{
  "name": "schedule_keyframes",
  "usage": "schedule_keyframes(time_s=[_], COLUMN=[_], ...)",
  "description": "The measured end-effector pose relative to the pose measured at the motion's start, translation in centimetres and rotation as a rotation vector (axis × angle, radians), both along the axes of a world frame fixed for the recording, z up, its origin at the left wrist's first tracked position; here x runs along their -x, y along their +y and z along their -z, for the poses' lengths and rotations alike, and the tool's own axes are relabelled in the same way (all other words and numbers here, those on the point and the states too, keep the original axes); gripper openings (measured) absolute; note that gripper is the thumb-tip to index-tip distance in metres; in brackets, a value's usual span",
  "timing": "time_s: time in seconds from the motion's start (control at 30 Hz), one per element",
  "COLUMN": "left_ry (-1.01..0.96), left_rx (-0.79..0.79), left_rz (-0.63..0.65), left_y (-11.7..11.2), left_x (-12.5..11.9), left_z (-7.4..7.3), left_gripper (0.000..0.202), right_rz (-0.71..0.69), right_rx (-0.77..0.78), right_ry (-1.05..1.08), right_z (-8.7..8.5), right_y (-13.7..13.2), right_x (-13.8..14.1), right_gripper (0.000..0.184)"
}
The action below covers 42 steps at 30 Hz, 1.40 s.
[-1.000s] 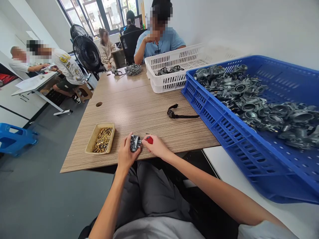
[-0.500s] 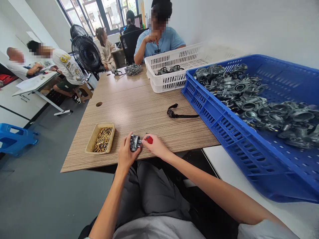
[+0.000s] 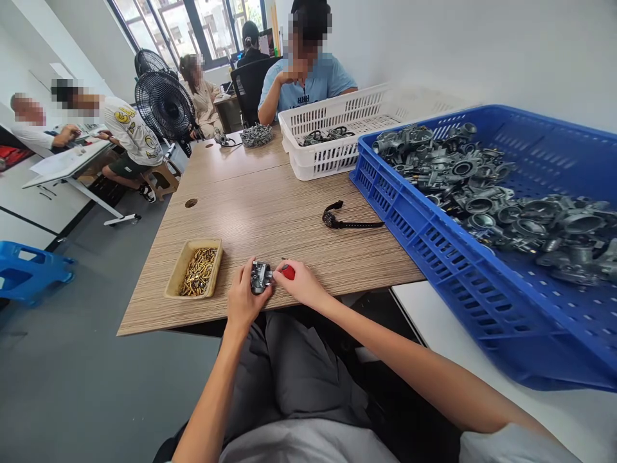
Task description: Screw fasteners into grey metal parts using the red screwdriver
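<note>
A grey metal carburetor body (image 3: 261, 277) is gripped in my left hand (image 3: 245, 298), thumb on its near side and fingers on its far left side, at the table's front edge. My right hand (image 3: 301, 283) is closed around a screwdriver with a red handle (image 3: 288, 272). Its fingertips meet the right side of the carburetor body; the screwdriver's tip is hidden, and whether it touches the body I cannot tell. Left of my hands stands a cream tray (image 3: 218, 270) heaped with small brass jets (image 3: 199, 271).
A blue crate (image 3: 424, 238) full of carburetors (image 3: 479, 204) stands at the right. Behind it is a white basket (image 3: 318, 168). A black wristwatch (image 3: 332, 218) lies on the wooden table (image 3: 241, 212). Across it sits a person in a blue shirt (image 3: 324, 80); metal parts (image 3: 256, 135) lie nearby.
The view has shifted very slightly. Both hands keep their grip on the carburetor body and the screwdriver, almost unmoved.
</note>
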<state>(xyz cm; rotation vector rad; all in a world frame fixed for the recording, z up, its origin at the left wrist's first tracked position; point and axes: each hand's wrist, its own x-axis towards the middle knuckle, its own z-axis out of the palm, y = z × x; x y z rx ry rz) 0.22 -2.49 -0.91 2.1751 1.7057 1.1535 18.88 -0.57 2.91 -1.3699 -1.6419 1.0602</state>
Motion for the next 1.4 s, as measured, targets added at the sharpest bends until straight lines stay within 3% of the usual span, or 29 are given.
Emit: schedule_keyframes(time_s=[0.17, 0.63, 1.1, 1.4], left_ry=[0.012, 0.001, -0.029, -0.092], left_rx=[-0.018, 0.004, 0.056, 0.101], left_rz=[-0.002, 0.009, 0.041, 0.125], left_y=[0.0, 0.0, 0.1, 0.3], left_x=[0.0, 0.0, 0.1, 0.4], left_z=[0.1, 0.0, -0.3, -0.8], left_gripper=[0.072, 0.072, 0.072, 0.068], right_rz=[-0.069, -0.012, -0.078, -0.176], right_rx=[0.072, -0.087, -0.122, -0.140], right_ry=[0.019, -0.115, -0.217, -0.499], right_z=[-0.1, 0.6, -0.3, -1.9], right_y=[0.0, 0.1, -0.4, -1.1], right_x=[-0.1, 0.1, -0.2, -0.6], right_gripper=[0.034, 0.020, 0.010, 0.005])
